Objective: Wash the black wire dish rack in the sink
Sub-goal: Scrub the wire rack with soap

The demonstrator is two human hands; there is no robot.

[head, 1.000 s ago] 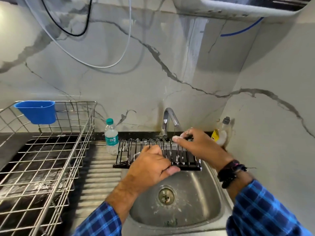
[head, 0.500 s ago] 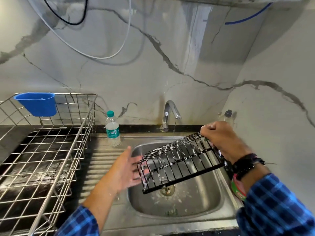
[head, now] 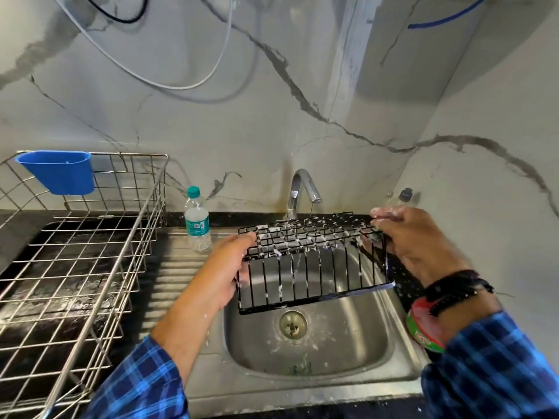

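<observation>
The black wire dish rack (head: 311, 255), flecked with white suds, hangs in the air above the steel sink (head: 305, 346), just below the tap (head: 302, 189). A thin stream of water falls from the tap onto it. My left hand (head: 230, 267) holds the rack's left end, fingers wrapped on the wires. My right hand (head: 414, 240) grips its right end from above. The rack's flat grid faces up and one side faces me.
A large steel wire drying basket (head: 84, 267) with a blue plastic cup (head: 60, 172) hooked on it fills the counter at left. A water bottle (head: 197, 220) stands on the ribbed drainboard. A soap bottle (head: 403, 198) and a red-green tub (head: 423, 325) sit right of the sink.
The rack went from lying across the sink's back to being lifted and tilted, and is now turned level under the tap. My left hand moved from open beside it to holding its left end.
</observation>
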